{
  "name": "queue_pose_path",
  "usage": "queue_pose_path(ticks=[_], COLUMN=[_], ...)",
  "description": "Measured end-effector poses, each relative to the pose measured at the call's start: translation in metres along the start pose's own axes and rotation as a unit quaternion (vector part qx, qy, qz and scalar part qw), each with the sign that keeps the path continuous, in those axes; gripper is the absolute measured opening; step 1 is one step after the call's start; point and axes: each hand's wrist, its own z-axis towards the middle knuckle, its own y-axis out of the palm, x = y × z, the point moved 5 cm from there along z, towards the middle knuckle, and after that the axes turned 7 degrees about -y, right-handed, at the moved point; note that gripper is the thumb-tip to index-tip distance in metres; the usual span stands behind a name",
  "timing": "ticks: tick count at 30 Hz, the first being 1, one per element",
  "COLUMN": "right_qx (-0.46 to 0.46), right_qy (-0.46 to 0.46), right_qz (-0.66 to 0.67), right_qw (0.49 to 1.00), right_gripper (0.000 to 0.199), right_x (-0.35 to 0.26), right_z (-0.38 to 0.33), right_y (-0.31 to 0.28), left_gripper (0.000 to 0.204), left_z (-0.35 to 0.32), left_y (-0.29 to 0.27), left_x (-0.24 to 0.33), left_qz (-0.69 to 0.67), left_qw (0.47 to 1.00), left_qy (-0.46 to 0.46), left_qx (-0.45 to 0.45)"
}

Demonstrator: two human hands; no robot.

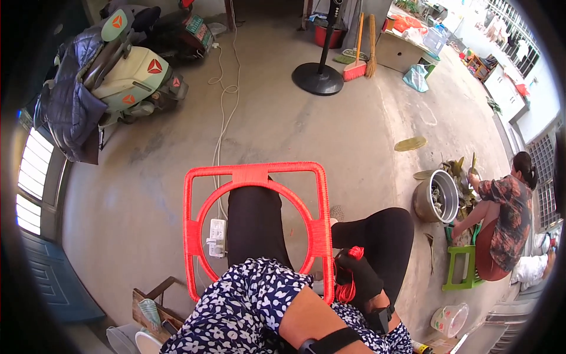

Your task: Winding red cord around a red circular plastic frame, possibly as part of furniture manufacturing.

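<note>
A square frame [321,230] with an inner ring, wrapped all over in red cord, lies across my lap over black trousers. Beside its right bar is my right hand [361,276], in a dark glove, closed around a bundle of loose red cord [346,291]. Some of the cord sticks out above the hand, and strands hang below it. The fingertips are partly hidden. My left arm, in a patterned sleeve, bends down toward the lower edge. A black strap circles it, and the left hand lies outside the picture.
A white power strip [217,237] lies on the floor left of my leg, its cable running away. A scooter [132,76] stands far left, a fan base [317,78] ahead. At right a person [510,218] sits by a metal pot [436,197] and leaves. A wooden stool [144,307] is lower left.
</note>
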Motion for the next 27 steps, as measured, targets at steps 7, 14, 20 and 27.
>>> queue_pose_path(ticks=[7,14,20,27], right_qx=[-0.015,-0.03,-0.028,0.016], right_qy=[-0.017,-0.022,-0.015,-0.012], right_qz=[0.021,-0.011,0.001,0.01], right_qw=[1.0,0.999,1.0,1.0], right_gripper=[0.015,0.016,0.014,0.011], right_x=[-0.0039,-0.0043,-0.0008,0.0042], right_z=[0.0003,0.0027,0.0031,0.005], right_y=[0.0034,0.0021,-0.0019,-0.0032], left_gripper=[0.024,0.024,0.023,0.022], left_z=[-0.0033,-0.0051,-0.0062,-0.0067], left_y=[-0.0031,-0.001,-0.0006,0.0045], left_x=[0.0011,0.0015,0.0011,0.0061], left_qz=[-0.002,0.0,-0.001,0.009], left_qw=[1.0,1.0,1.0,1.0], left_qy=[0.0,-0.002,0.005,0.013], left_qx=[0.005,0.007,0.005,-0.004])
